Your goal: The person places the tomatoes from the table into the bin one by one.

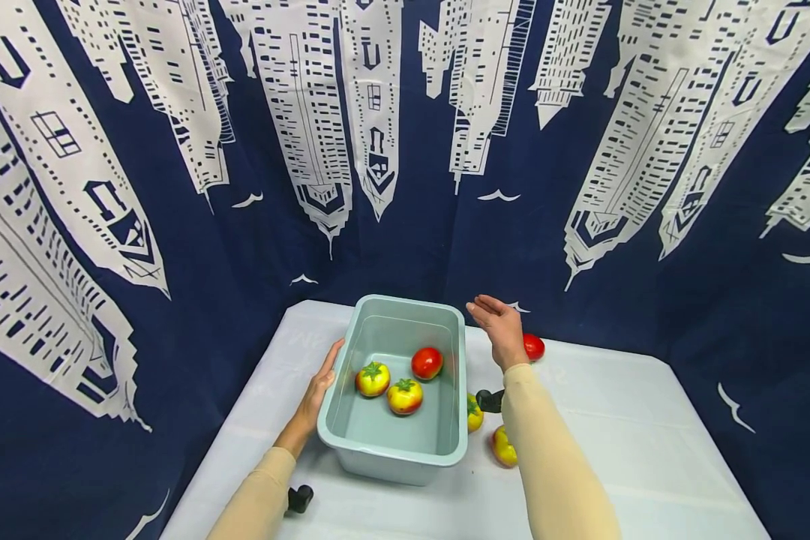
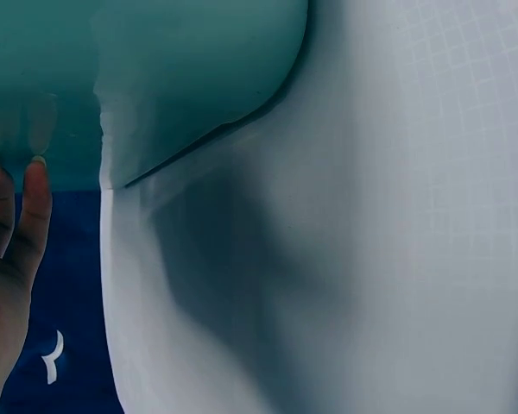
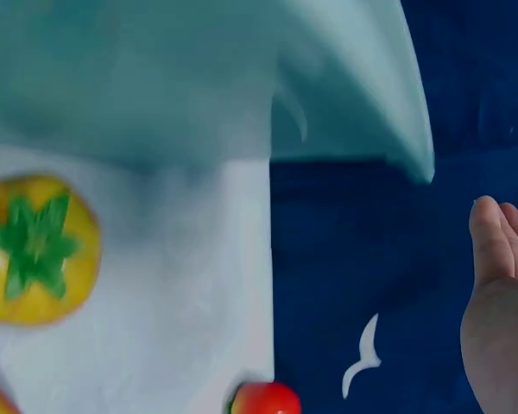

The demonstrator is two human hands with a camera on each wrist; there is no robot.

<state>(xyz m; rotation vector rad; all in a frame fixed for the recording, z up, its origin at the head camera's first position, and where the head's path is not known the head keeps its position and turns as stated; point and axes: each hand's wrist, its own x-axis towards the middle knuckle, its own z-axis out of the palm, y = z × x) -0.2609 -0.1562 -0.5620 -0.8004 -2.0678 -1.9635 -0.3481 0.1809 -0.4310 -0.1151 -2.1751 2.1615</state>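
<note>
A grey-green plastic bin (image 1: 391, 450) stands on the white table. Inside it lie a red tomato (image 1: 427, 363) and two yellow-red tomatoes (image 1: 373, 379), the latter with green tops. My left hand (image 1: 317, 394) touches the bin's left side; in the left wrist view its fingertips (image 2: 37, 168) meet the outer wall. Just right of the bin's far right rim, my right hand (image 1: 501, 328) is raised with its fingers extended, holding nothing. In the right wrist view that hand (image 3: 505, 302) appears apart from the bin's rim.
Right of the bin lie another red tomato (image 1: 533, 346), a yellow tomato (image 1: 475, 412) beside the bin wall and a yellow-red tomato (image 1: 504, 447) partly behind my right sleeve. A dark blue curtain (image 1: 418, 255) with white buildings hangs behind the white table (image 1: 621, 420).
</note>
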